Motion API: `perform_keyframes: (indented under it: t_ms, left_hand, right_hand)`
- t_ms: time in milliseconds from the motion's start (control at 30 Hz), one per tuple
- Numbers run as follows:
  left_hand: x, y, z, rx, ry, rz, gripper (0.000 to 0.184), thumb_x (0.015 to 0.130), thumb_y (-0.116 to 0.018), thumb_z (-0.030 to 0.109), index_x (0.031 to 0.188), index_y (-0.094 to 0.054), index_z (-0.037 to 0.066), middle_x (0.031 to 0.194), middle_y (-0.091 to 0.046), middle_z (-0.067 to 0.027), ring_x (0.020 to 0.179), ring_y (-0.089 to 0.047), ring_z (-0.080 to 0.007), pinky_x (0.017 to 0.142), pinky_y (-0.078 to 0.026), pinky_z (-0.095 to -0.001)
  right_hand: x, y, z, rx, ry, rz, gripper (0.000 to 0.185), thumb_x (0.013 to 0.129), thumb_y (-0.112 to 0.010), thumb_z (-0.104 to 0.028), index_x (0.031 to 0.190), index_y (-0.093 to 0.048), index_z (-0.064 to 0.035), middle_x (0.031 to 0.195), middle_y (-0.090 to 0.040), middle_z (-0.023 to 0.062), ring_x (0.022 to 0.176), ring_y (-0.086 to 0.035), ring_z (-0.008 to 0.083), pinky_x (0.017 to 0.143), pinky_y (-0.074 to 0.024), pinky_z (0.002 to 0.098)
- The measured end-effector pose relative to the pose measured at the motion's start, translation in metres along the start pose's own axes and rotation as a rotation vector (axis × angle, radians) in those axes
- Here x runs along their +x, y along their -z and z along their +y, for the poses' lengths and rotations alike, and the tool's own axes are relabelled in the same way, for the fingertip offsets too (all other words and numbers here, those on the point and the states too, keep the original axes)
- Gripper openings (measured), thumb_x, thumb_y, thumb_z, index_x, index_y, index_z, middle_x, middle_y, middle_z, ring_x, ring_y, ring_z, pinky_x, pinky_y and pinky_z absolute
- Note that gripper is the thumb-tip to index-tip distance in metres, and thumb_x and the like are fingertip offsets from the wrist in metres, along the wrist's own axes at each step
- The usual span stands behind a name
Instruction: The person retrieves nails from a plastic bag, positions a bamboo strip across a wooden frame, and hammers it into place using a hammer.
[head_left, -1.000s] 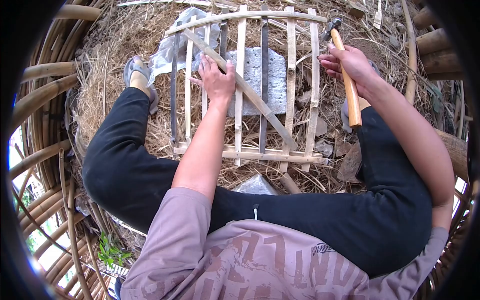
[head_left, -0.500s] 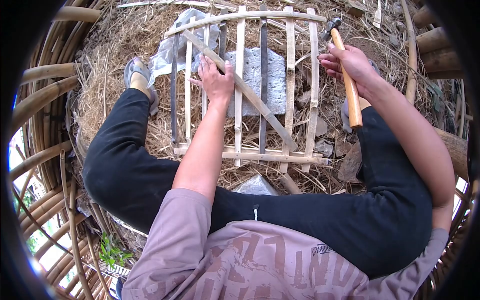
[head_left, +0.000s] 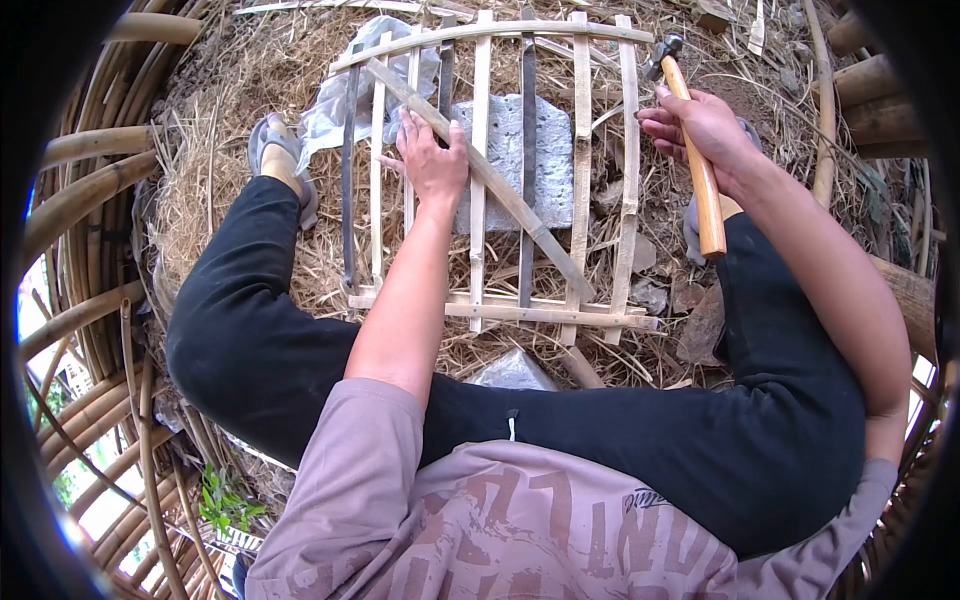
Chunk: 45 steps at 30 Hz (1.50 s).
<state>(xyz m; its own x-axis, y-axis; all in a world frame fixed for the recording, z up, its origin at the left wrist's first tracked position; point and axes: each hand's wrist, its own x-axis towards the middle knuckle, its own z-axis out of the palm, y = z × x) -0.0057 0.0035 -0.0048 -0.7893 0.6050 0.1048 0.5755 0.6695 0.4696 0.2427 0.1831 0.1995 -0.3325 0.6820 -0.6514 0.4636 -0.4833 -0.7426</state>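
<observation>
A frame of bamboo strips [head_left: 632, 180], pale slats and several dark ones between two crosspieces, lies on the straw. One loose-looking bamboo slat [head_left: 535, 232] runs diagonally across it. My left hand [head_left: 432, 160] rests over the upper part of that slat, fingers on its far side and thumb along the near side. At the frame's right, my right hand [head_left: 705, 138] holds a hammer [head_left: 708, 205] by its wooden handle, the dark metal head pointing away from me. Under the frame's middle sits a grey concrete block [head_left: 550, 165].
Clear plastic sheeting [head_left: 325, 110] lies under the frame's upper left. A grey block [head_left: 512, 370] shows near my lap. My legs [head_left: 250, 290] spread around the frame. Curved bamboo poles [head_left: 75, 230] enclose both sides, and stones [head_left: 700, 330] lie at the right.
</observation>
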Motion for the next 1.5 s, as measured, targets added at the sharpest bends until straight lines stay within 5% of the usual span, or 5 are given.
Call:
perform_keyframes:
  t_ms: [267, 967, 1167, 1500]
  left_hand:
    - [-0.0008, -0.0018, -0.0001, -0.005, -0.005, 0.038, 0.079, 0.092, -0.053, 0.049, 0.147, -0.041, -0.006, 0.16, -0.034, -0.0173, 0.146, -0.033, -0.031, 0.117, 0.006, -0.0667]
    - [-0.0011, -0.0001, 0.0025, 0.016, -0.005, 0.065, 0.077, 0.091, -0.052, 0.048, 0.146, -0.044, -0.004, 0.159, -0.036, -0.0143, 0.146, -0.034, -0.0286, 0.117, 0.003, -0.0683]
    - [-0.0012, -0.0012, 0.0021, 0.016, -0.009, 0.078, 0.076, 0.091, -0.054, 0.048, 0.146, -0.044, -0.004, 0.158, -0.037, -0.015, 0.146, -0.034, -0.0295, 0.117, 0.002, -0.068]
    - [-0.0008, -0.0022, 0.0017, 0.036, -0.018, 0.083, 0.078, 0.092, -0.054, 0.051, 0.146, -0.044, -0.005, 0.158, -0.037, -0.0161, 0.145, -0.035, -0.0306, 0.117, 0.002, -0.0687]
  right_hand:
    - [0.0015, 0.0013, 0.0019, 0.018, -0.005, 0.006, 0.028, 0.105, -0.054, -0.028, 0.12, -0.046, -0.0058, 0.1, -0.07, 0.0053, 0.08, -0.067, 0.0075, 0.068, -0.0578, 0.0218]
    - [0.0052, 0.0014, 0.0046, 0.011, -0.006, 0.003, 0.028, 0.104, -0.055, -0.028, 0.119, -0.046, -0.0059, 0.101, -0.07, 0.0065, 0.083, -0.068, 0.0085, 0.069, -0.0581, 0.0229]
    - [0.006, 0.0007, 0.0047, 0.012, 0.002, -0.002, 0.027, 0.105, -0.053, -0.023, 0.12, -0.046, -0.002, 0.103, -0.068, 0.0116, 0.092, -0.07, 0.0162, 0.073, -0.0598, 0.028]
    - [0.0047, 0.0003, 0.0036, 0.002, 0.002, 0.003, 0.027, 0.105, -0.052, -0.024, 0.119, -0.046, -0.0018, 0.102, -0.069, 0.0112, 0.092, -0.07, 0.0162, 0.073, -0.0596, 0.0281]
